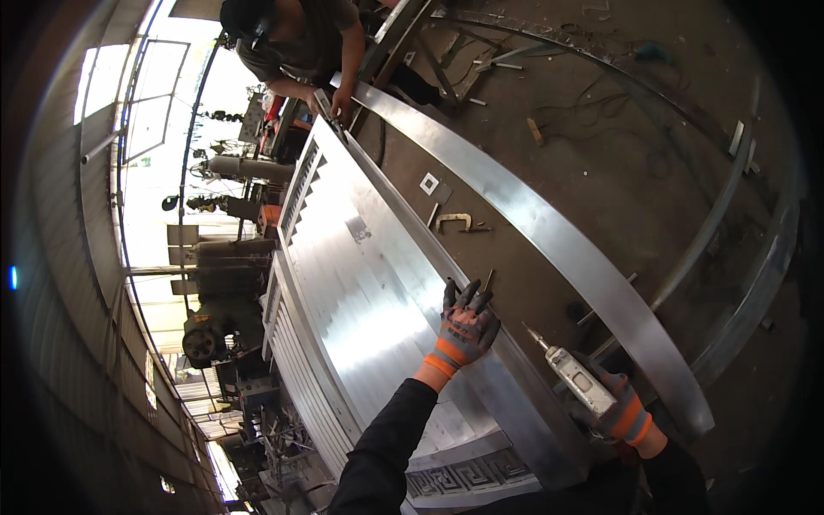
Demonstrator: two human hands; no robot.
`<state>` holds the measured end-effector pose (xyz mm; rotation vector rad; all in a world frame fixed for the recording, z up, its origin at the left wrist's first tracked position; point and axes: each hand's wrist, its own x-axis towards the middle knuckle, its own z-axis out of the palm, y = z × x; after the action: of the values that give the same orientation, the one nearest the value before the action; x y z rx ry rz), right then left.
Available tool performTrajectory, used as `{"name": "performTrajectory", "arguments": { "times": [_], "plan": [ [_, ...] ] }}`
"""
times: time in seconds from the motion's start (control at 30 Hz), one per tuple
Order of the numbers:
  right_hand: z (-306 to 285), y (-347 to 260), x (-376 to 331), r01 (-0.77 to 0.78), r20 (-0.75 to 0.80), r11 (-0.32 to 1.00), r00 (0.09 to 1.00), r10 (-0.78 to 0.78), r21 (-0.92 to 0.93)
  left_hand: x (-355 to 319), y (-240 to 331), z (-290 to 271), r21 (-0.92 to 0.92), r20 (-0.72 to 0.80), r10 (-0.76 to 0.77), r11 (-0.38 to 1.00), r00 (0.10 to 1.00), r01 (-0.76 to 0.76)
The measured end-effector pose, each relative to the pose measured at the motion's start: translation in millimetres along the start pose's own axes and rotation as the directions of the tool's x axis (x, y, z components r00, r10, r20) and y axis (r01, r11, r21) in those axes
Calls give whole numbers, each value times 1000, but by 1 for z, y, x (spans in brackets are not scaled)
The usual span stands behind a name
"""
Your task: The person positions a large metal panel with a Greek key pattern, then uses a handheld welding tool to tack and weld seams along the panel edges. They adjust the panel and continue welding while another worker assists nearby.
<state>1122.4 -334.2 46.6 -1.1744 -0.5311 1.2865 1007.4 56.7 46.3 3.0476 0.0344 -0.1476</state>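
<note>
A large silvery metal panel (369,283) with a greek-key pattern near its close end lies tilted before me. On its right edge rests my left hand (468,330) in a grey and orange glove, fingers spread. A thin rod (489,279) shows just past those fingertips; whether they touch it I cannot tell. My right hand (625,410), gloved the same way, is closed around a pale hand-held power tool (579,378) with a narrow pointed nose. The tool is to the right of the panel edge, apart from it, its nose pointing up and left.
A long curved metal strip (549,219) runs along the right. At the far end a person (300,51) has both hands by the panel's corner and strip. A C-clamp (459,223) and a square plate (429,183) lie beyond the edge. Machinery (232,257) stands on the left.
</note>
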Motion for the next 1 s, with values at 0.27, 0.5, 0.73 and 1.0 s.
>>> {"name": "performTrajectory", "arguments": {
  "times": [0.27,0.5,0.73,1.0],
  "plan": [
    [-2,-5,0,-38,20,999,999,38,0,1,8,-3,-1,11,-11,1000,1000,11],
    [0,-3,-1,-105,19,993,994,104,45,0,6,-2,-49,-48,-18,999,999,16],
    [1,-14,2,-47,-9,997,999,47,-63,-1,4,-5,-59,-35,-10,998,999,8],
    [1,-8,5,35,-44,995,998,-39,-92,1,3,-2,-56,-34,-16,998,999,14]
  ]
}}
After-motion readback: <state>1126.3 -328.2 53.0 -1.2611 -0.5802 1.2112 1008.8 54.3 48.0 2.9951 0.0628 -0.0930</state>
